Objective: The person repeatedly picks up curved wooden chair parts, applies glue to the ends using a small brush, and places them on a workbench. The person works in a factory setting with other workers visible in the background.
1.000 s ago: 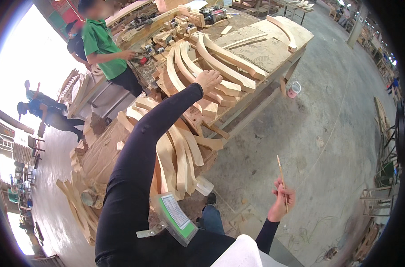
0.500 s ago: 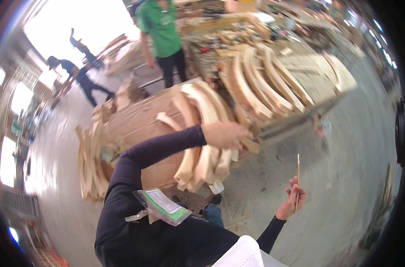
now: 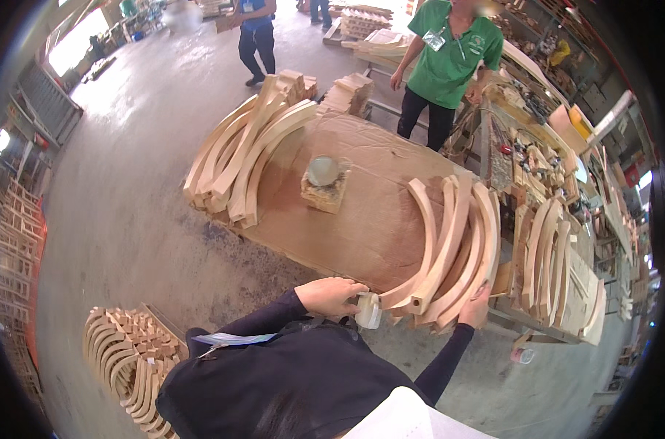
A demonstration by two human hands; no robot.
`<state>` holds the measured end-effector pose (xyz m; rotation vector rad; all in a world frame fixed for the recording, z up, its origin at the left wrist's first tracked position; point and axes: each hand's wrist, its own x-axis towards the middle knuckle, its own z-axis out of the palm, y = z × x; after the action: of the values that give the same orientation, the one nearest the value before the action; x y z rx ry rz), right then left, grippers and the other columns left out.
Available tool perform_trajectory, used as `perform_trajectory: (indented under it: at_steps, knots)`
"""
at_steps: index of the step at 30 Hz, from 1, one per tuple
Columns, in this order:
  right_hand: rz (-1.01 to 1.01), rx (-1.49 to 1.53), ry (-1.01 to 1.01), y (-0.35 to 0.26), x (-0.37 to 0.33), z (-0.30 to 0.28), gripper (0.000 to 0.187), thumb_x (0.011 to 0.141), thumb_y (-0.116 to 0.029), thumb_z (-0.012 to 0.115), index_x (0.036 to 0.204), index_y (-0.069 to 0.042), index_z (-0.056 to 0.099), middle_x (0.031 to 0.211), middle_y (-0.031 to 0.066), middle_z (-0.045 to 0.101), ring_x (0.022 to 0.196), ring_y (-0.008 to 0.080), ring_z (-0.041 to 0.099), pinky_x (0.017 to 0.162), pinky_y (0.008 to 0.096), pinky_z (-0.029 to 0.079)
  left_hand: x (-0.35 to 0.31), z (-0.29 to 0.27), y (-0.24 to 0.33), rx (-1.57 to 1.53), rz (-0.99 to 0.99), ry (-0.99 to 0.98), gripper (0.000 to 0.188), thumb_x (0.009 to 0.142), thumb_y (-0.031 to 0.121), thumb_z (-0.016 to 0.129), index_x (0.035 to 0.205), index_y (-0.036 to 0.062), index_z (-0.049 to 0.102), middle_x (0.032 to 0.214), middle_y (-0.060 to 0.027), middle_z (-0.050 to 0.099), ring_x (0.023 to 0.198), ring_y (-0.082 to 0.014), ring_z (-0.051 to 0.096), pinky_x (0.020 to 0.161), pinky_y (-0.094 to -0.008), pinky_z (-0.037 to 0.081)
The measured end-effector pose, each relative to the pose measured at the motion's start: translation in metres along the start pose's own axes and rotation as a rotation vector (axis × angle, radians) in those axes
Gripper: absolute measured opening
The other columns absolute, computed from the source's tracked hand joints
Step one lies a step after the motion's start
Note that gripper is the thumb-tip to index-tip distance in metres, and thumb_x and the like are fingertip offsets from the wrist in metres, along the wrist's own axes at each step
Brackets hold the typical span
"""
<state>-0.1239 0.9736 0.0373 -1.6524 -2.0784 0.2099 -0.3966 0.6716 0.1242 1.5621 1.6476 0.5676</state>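
Note:
At the near edge of the cardboard-covered table (image 3: 369,241), my left hand (image 3: 329,296) has its thumb and fingers closed on the rim of a small white cup-like thing (image 3: 368,311). My right hand (image 3: 476,307) is at the near right end of a bunch of curved wooden pieces (image 3: 449,256), its fingers curled against the outermost one. These pale pieces lie side by side, their square ends toward me; one end shows a dark hole. The slim stick from before cannot be made out in the right hand.
A second pile of curved pieces (image 3: 252,154) lies at the table's far left, and a glass jar (image 3: 322,171) stands on a wooden block. More pieces are stacked on the floor at lower left (image 3: 131,358). A person in green (image 3: 455,47) stands across the table.
My view has swung left. My left hand has come back from over the curved pieces to the white thing; my right hand, which held a slim stick aloft, has moved to the pieces' right side.

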Motion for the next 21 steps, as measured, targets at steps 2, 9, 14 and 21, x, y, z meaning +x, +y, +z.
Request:
perform_trajectory:
  at_steps: [2, 9, 14, 21]
  knots:
    - [0.028, -0.073, -0.004, -0.019, 0.008, 0.004, 0.037, 0.101, -0.031, 0.037, 0.123, -0.008, 0.056, 0.104, 0.0247, 0.065, 0.096, 0.0436, 0.062, 0.079, 0.0509, 0.049, -0.029, -0.006, -0.019, -0.041, -0.063, 0.071, 0.053, 0.089, 0.029, 0.063, 0.131, 0.0026, 0.046, 0.109, -0.0213, 0.062, 0.103, -0.0377, 0.060, 0.086, -0.0442, 0.049]
    - [0.043, 0.046, -0.052, 0.030, 0.013, 0.016, 0.036, 0.098, -0.023, 0.040, 0.120, -0.002, 0.059, 0.117, 0.0192, 0.064, 0.112, 0.0360, 0.059, 0.095, 0.0438, 0.045, -0.077, -0.049, -0.095, 0.175, -0.136, 0.221, 0.052, 0.085, 0.027, 0.066, 0.128, 0.0036, 0.049, 0.106, -0.0201, 0.063, 0.103, -0.0372, 0.059, 0.088, -0.0448, 0.047]
    - [0.211, -0.027, -0.005, -0.002, 0.010, 0.016, 0.047, 0.099, -0.039, 0.041, 0.123, -0.003, 0.059, 0.116, 0.0209, 0.064, 0.109, 0.0377, 0.060, 0.093, 0.0435, 0.047, -0.094, -0.074, -0.119, 0.222, -0.105, 0.155, 0.052, 0.084, 0.027, 0.065, 0.127, 0.0019, 0.049, 0.107, -0.0203, 0.062, 0.103, -0.0370, 0.059, 0.088, -0.0435, 0.046]
    - [0.188, -0.141, 0.063, -0.026, -0.004, 0.002, 0.064, 0.088, -0.061, 0.051, 0.120, -0.007, 0.062, 0.106, 0.0207, 0.067, 0.101, 0.0380, 0.064, 0.085, 0.0456, 0.050, -0.064, -0.073, -0.095, 0.279, -0.016, -0.038, 0.052, 0.088, 0.028, 0.063, 0.130, 0.0033, 0.047, 0.107, -0.0206, 0.061, 0.105, -0.0368, 0.057, 0.090, -0.0436, 0.045]
